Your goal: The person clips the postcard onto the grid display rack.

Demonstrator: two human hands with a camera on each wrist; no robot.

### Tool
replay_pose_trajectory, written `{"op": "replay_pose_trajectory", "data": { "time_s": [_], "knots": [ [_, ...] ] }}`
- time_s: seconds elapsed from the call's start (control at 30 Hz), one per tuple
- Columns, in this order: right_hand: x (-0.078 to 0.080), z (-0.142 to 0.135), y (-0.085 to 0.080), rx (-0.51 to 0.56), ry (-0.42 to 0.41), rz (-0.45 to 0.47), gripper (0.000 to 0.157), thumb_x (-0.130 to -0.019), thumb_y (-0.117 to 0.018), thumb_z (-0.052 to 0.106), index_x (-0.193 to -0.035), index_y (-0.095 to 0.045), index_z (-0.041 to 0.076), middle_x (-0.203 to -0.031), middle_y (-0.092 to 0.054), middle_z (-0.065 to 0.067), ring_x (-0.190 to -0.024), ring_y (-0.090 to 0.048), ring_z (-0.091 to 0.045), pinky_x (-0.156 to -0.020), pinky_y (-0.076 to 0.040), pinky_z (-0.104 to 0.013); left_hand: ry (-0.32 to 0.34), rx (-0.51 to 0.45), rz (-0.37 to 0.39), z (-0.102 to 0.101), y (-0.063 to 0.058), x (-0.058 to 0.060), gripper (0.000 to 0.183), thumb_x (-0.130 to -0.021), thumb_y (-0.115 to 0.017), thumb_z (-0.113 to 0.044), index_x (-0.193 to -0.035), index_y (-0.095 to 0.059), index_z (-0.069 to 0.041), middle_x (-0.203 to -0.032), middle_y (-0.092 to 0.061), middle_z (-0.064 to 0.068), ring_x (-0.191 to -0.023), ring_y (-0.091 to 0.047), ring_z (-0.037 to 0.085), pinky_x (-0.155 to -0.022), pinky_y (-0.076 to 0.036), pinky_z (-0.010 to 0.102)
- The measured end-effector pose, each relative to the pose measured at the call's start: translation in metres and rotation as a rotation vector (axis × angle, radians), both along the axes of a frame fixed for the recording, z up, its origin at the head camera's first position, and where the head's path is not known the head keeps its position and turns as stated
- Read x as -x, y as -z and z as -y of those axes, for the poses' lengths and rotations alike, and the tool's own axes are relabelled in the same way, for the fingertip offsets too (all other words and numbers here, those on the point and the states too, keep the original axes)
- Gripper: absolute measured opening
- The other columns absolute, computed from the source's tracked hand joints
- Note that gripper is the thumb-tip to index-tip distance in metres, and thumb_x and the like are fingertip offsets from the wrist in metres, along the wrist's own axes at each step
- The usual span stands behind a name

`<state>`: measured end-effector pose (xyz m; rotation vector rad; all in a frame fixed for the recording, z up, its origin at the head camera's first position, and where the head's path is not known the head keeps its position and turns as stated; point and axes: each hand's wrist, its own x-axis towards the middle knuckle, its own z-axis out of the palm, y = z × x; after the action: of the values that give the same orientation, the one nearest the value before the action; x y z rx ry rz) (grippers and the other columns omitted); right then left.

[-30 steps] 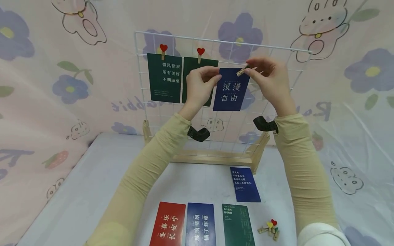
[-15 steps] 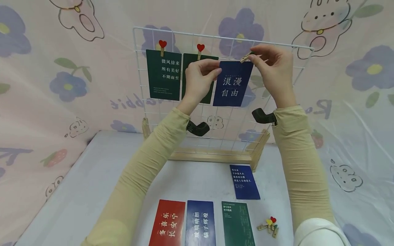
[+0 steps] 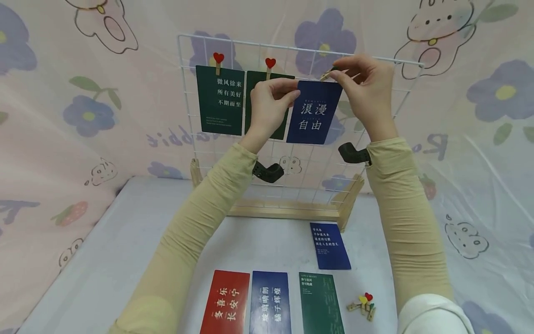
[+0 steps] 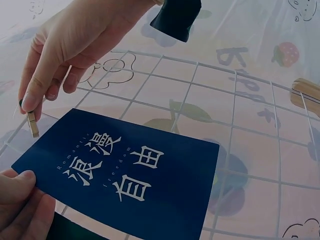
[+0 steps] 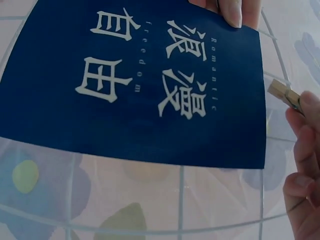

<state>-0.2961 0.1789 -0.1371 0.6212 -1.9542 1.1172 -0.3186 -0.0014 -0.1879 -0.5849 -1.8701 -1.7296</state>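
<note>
My left hand (image 3: 271,107) pinches a dark blue card (image 3: 314,113) with white lettering by its upper left corner, holding it upright against the white wire grid (image 3: 300,181). A small wooden clothespin (image 5: 284,93) is pinched between thumb and finger of my right hand (image 3: 367,93). The clothespin's tip points at the card's top edge, slightly above it. To the left, a green card (image 3: 219,99) hangs from the grid under a red-heart clothespin (image 3: 218,63). Another green card (image 3: 267,123) hangs beside it, partly hidden by my left hand, under a second red-heart clothespin (image 3: 270,68).
The grid stands on a wooden base (image 3: 288,212). On the white table (image 3: 137,222) lie a red card (image 3: 225,304), a blue card (image 3: 270,301), a green card (image 3: 320,301) and a small blue card (image 3: 330,246). Several clothespins (image 3: 363,306) are heaped at the right.
My right hand has lifted the clothespin from in front of the blue card to just above its top edge, then shifted slightly left. The blue card has risen a little in my left hand.
</note>
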Motion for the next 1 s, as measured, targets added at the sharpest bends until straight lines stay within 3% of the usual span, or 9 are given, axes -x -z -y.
{"op": "replay_pose_trajectory", "data": {
  "time_s": [0.37,0.6,0.8,1.0],
  "knots": [
    [0.014,-0.003,-0.001,-0.039,0.032,0.047,0.017,-0.085,-0.074,0.010,-0.099,-0.073,0.000,-0.087,-0.069,0.003,-0.075,-0.058,-0.008,-0.062,-0.038,-0.020,-0.010,-0.018,-0.009,-0.001,-0.001,0.003,0.019,-0.083,-0.072,-0.002,-0.101,-0.073,0.001,-0.092,-0.072,0.010,-0.075,-0.068,0.012,-0.070,-0.055,0.020],
    [0.022,-0.012,-0.001,-0.087,0.042,0.065,0.020,-0.085,-0.074,0.014,-0.101,-0.074,0.002,-0.092,-0.070,0.002,-0.078,-0.059,-0.008,-0.067,-0.044,-0.019,-0.007,-0.027,-0.005,0.002,0.000,0.004,0.018,-0.084,-0.071,-0.001,-0.101,-0.072,0.002,-0.092,-0.072,0.011,-0.077,-0.068,0.013,-0.070,-0.055,0.021],
    [0.019,-0.011,-0.005,-0.063,0.046,0.074,0.018,-0.086,-0.073,0.012,-0.101,-0.074,0.001,-0.091,-0.071,0.001,-0.078,-0.059,-0.008,-0.071,-0.046,-0.018,-0.009,-0.027,-0.007,0.002,0.000,0.004,0.018,-0.084,-0.072,-0.002,-0.101,-0.072,0.001,-0.092,-0.072,0.010,-0.076,-0.067,0.013,-0.070,-0.055,0.021],
    [0.006,-0.004,-0.009,-0.081,0.078,0.084,0.019,-0.087,-0.071,0.012,-0.102,-0.073,0.001,-0.091,-0.070,0.001,-0.077,-0.058,-0.008,-0.069,-0.045,-0.018,-0.022,-0.024,-0.004,-0.001,0.000,0.002,0.018,-0.084,-0.072,-0.003,-0.101,-0.072,0.001,-0.092,-0.072,0.010,-0.075,-0.067,0.013,-0.069,-0.055,0.021]
  ]
}}
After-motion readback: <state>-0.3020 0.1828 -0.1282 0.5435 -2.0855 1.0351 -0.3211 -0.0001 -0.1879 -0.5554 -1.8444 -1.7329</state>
